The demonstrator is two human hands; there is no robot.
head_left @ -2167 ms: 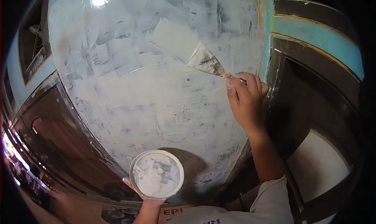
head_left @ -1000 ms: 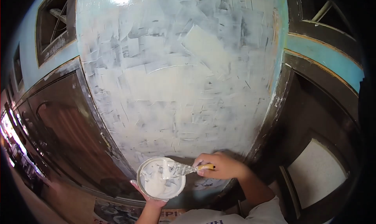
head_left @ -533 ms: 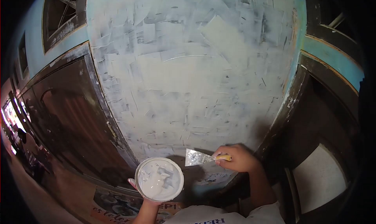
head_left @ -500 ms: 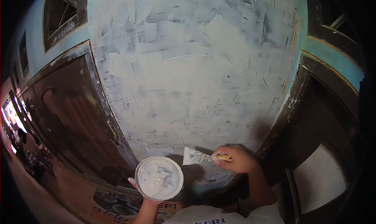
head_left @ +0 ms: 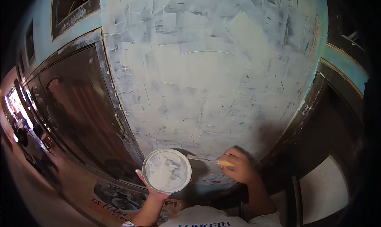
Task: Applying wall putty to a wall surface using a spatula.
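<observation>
My left hand (head_left: 158, 194) supports a round tub (head_left: 189, 172) from below and the side, its thumb showing at the left rim. Thick white filler paste (head_left: 162, 175) lies in the tub, smeared up its inner wall. To the right, my right hand (head_left: 237, 166) is closed round the yellow handle of a putty knife (head_left: 225, 163). The knife's blade (head_left: 200, 158) is turned nearly edge-on, pointing left toward the tub's rim and close to the wall. Whether the blade touches the wall I cannot tell. Ahead stands a wall (head_left: 190, 76) covered in patchy white filler strokes.
A dark wooden door (head_left: 75, 96) in a worn frame stands left of the wall. At the right is a dark doorway (head_left: 333, 108), with a pale panel (head_left: 327, 187) low beside it. A printed banner (head_left: 119, 201) lies below the tub. Bright light enters far left.
The putty knife has turned from showing its flat blade to nearly edge-on. My right hand has shifted slightly right and rotated. The tub appears a little higher and further right as the view shifted.
</observation>
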